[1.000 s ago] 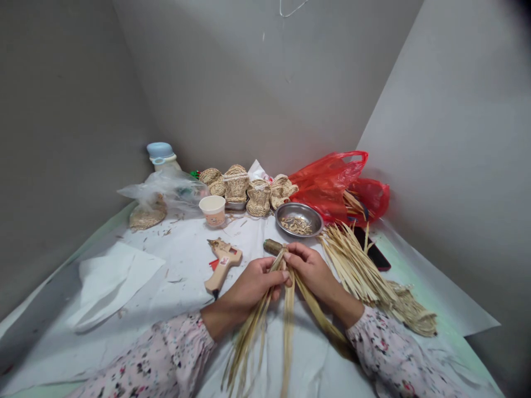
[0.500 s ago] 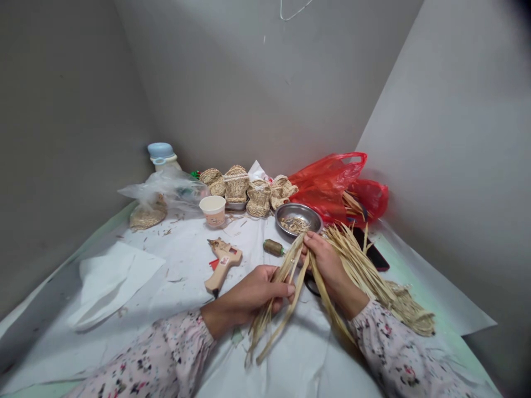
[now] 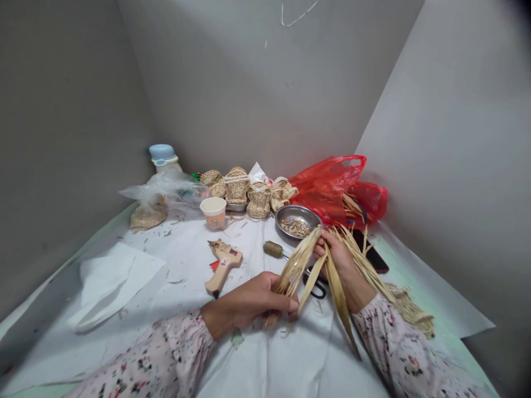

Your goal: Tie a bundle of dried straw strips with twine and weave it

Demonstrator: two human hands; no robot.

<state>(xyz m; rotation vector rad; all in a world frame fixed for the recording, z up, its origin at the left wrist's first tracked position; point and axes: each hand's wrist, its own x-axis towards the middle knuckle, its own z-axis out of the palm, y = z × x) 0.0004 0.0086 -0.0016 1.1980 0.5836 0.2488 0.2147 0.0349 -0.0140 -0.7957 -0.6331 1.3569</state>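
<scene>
White paper-covered worktable (image 3: 257, 354), lower centre: a bundle of dried straw strips (image 3: 299, 268) has shifted upward and rightward since the preceding view and now spans both hands. The left hand (image 3: 249, 304) grips the strips' lower part, its fingers (image 3: 282, 302) closed around them; the right hand (image 3: 339, 258) grips their upper part, its fingers curled over them. Beside the bundle lie a spool of twine (image 3: 272, 249) and black-handled scissors (image 3: 316, 286), the scissors partly hidden by the strips.

Nothing legible — glue gun sticker (image 3: 224, 261), paper cup print (image 3: 214, 219), both too blurred
</scene>
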